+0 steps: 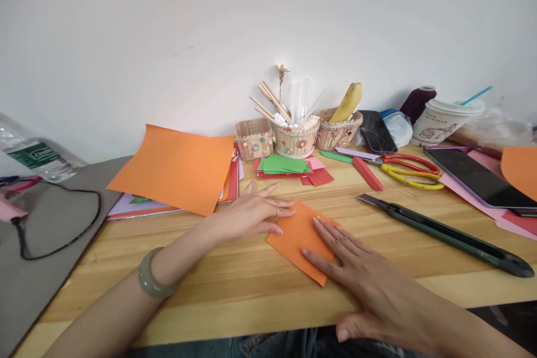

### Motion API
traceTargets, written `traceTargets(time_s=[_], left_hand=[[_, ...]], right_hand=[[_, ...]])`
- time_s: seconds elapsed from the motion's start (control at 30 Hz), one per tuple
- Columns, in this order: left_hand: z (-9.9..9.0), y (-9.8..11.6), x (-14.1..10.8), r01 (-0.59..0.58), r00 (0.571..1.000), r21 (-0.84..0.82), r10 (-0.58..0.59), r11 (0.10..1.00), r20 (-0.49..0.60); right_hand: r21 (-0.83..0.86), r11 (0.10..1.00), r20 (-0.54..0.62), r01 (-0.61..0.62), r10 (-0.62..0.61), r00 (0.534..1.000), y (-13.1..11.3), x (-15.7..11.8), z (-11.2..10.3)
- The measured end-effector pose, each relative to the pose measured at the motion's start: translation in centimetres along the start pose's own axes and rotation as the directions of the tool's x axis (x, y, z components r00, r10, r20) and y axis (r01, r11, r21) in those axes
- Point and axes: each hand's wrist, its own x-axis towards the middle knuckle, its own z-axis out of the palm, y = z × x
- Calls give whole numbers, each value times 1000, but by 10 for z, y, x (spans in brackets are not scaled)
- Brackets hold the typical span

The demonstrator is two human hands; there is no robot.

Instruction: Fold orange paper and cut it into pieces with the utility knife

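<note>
A small piece of orange paper (298,243) lies on the wooden table in front of me. My left hand (254,213) rests at its upper left edge, fingers spread, the tips touching the paper. Across its right side my right hand (356,268) lies with outstretched fingers pressing on the sheet, thumb apart near the table's front edge. Both hands are open and neither grips anything. Part of the paper's right side is hidden under the right fingers. To the right lies a dark green utility knife (453,235) with its blade showing.
A large orange sheet (176,168) covers a stack at left. Green paper pieces (283,164) lie before decorated baskets (297,140). Scissors (413,170), a phone (478,179) and a lidded cup (444,120) stand or lie right. A plastic bottle (37,154) lies far left.
</note>
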Motion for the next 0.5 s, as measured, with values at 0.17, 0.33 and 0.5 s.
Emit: traceTargets(time_s=[0.17,0.33,0.5], left_hand=[[-4,5,3,43,998,3,-43,999,55],[-7,6,-1,41,998,41,-43,998,41],[2,17,3,-37,994,189,56,981,-97]], right_hand=[[0,1000,55,-15,15,998,0,-18,0],[9,1000,32,-4,4,999,1,-29,-1],[1,1000,48,-31,31,998,-2,-27,-10]])
